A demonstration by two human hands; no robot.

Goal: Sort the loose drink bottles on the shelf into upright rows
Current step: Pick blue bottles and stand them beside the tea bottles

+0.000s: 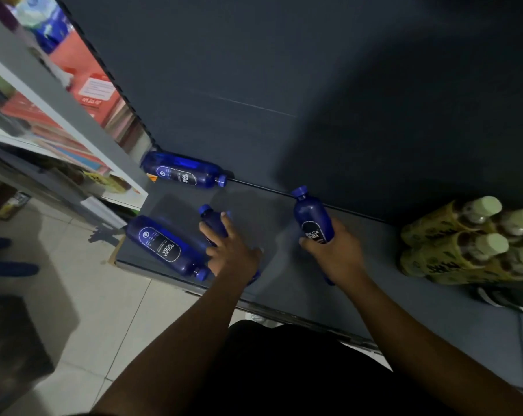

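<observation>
Roll-off risk
My left hand grips one blue bottle, my right hand a second bottle; a nudge could roll the nine-o'clock edge bottle off.

At the far right we see a cluster of yellow-labelled bottles with pale green caps, packed close together and touching. A dark back panel fills the upper middle. To the left stands a neighbouring rack with white boards, carrying red cartons and, higher up, a blue-and-white pack. A yellow tag sits on its lower edge. Below lies a pale tiled floor, with two blue shoes at the left edge and a dark block near them.
</observation>
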